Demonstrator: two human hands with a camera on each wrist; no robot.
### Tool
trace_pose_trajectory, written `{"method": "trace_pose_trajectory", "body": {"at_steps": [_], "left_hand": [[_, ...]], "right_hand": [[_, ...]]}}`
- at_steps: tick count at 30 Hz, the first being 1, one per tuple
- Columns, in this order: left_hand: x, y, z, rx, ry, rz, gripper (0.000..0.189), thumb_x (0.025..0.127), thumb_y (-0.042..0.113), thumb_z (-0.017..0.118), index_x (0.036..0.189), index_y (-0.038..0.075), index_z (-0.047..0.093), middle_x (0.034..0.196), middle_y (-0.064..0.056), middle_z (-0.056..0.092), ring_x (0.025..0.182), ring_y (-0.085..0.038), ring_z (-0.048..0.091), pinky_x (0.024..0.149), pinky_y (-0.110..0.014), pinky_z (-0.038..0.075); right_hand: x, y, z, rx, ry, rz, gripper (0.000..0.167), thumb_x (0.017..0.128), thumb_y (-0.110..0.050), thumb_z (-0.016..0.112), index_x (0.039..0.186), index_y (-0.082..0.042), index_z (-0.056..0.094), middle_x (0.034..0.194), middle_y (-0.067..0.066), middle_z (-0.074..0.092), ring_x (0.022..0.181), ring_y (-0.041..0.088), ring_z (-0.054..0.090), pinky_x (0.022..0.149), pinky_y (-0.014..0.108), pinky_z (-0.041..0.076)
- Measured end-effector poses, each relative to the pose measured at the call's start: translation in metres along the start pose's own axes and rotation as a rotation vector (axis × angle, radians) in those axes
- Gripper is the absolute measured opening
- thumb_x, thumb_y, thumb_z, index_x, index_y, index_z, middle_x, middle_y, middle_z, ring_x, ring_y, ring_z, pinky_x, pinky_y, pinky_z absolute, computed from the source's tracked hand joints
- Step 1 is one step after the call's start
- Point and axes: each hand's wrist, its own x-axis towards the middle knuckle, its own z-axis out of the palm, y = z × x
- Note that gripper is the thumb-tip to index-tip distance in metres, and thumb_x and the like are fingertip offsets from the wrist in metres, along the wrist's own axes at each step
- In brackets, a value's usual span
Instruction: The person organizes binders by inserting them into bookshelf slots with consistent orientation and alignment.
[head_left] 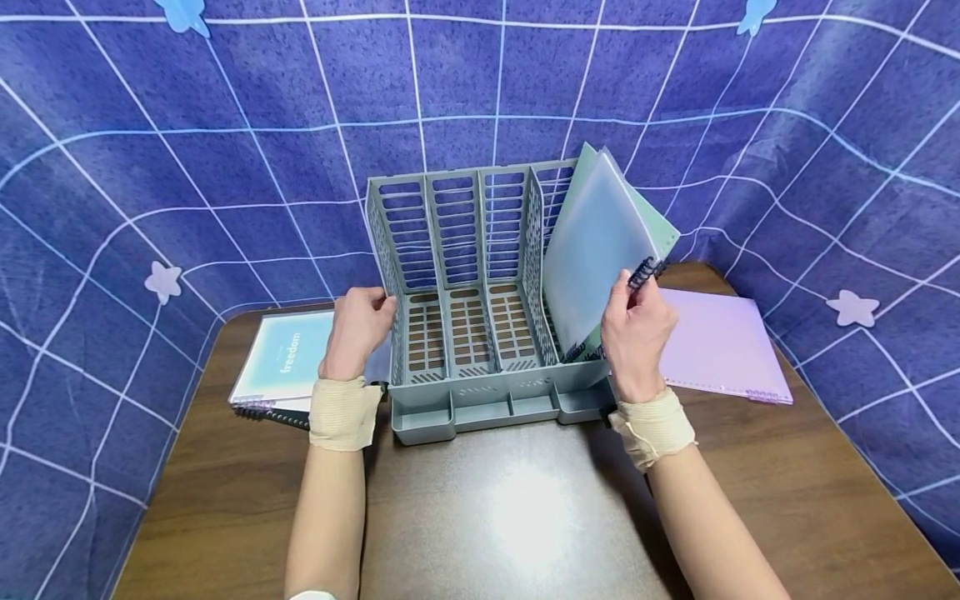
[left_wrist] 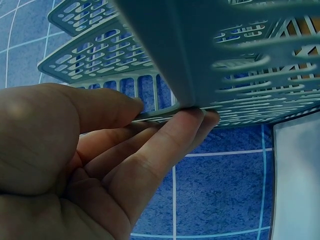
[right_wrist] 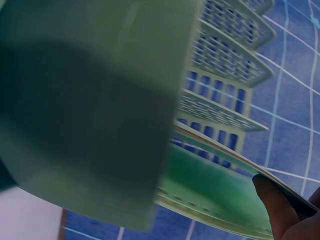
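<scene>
A grey-green desk file organizer [head_left: 480,396] with upright slotted dividers stands at the middle of the table. My left hand [head_left: 356,329] pinches the edge of its left side wall [left_wrist: 185,55], thumb on one face and fingers on the other. With my right hand [head_left: 637,342] I grip a spiral notebook [head_left: 600,242] with a frosted clear cover by its black coil. The notebook stands tilted in the organizer's rightmost slot, its lower coil end down by the front. Behind it leans a green notebook [head_left: 663,225] in that same slot. In the right wrist view the organizer's end panel [right_wrist: 90,125] hides much of the notebooks.
Left of the organizer lies a stack of notebooks, the top one a light blue "freedom" notebook [head_left: 285,350]. On the right a lilac notebook [head_left: 720,342] lies flat. A blue gridded curtain [head_left: 262,167] hangs close behind the wooden table [head_left: 465,517].
</scene>
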Motion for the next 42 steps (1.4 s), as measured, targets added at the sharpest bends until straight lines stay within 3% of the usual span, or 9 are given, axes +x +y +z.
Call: {"method": "trace_pose_trajectory", "body": {"at_steps": [12,20,29,37,42], "left_hand": [[0.000,-0.002,0.001,0.007,0.013,0.013,0.037,0.103,0.019,0.058,0.067,0.011,0.056,0.060,-0.004,0.059,0.051,-0.022,0.050,0.050,-0.036,0.041],[0.000,-0.001,0.001,0.002,0.010,0.004,0.031,0.103,0.020,0.058,0.076,0.008,0.067,0.068,-0.006,0.067,0.057,-0.023,0.055,0.053,-0.036,0.044],[0.000,-0.001,0.001,0.008,0.009,0.004,0.031,0.104,0.019,0.058,0.076,0.006,0.067,0.066,-0.005,0.064,0.056,-0.023,0.053,0.052,-0.036,0.043],[0.000,-0.001,0.001,0.010,0.017,0.010,0.037,0.103,0.018,0.058,0.068,0.010,0.056,0.059,-0.004,0.055,0.052,-0.023,0.049,0.049,-0.036,0.040],[0.000,-0.001,0.001,0.015,0.020,0.012,0.036,0.103,0.018,0.058,0.068,0.010,0.056,0.060,-0.004,0.057,0.053,-0.023,0.051,0.050,-0.036,0.041]], "right_hand": [[-0.017,0.016,0.007,-0.035,-0.063,0.040,0.035,0.104,-0.018,0.058,0.071,-0.005,0.056,0.055,0.010,0.054,0.049,0.020,0.044,0.049,0.028,0.030],[-0.022,0.018,0.008,-0.042,-0.086,0.066,0.034,0.103,-0.020,0.060,0.072,-0.006,0.057,0.055,0.008,0.054,0.048,0.019,0.045,0.048,0.026,0.030],[-0.013,0.013,0.000,-0.125,-0.157,0.109,0.037,0.102,-0.024,0.062,0.070,-0.008,0.054,0.057,0.011,0.055,0.050,0.030,0.048,0.051,0.039,0.034],[-0.016,0.015,-0.010,-0.148,-0.188,0.146,0.036,0.098,-0.028,0.066,0.069,-0.007,0.068,0.059,0.007,0.065,0.053,0.022,0.055,0.052,0.028,0.035],[-0.018,0.017,-0.017,-0.131,-0.208,0.150,0.032,0.098,-0.031,0.067,0.080,-0.008,0.078,0.065,0.005,0.072,0.055,0.017,0.062,0.055,0.021,0.041]]}}
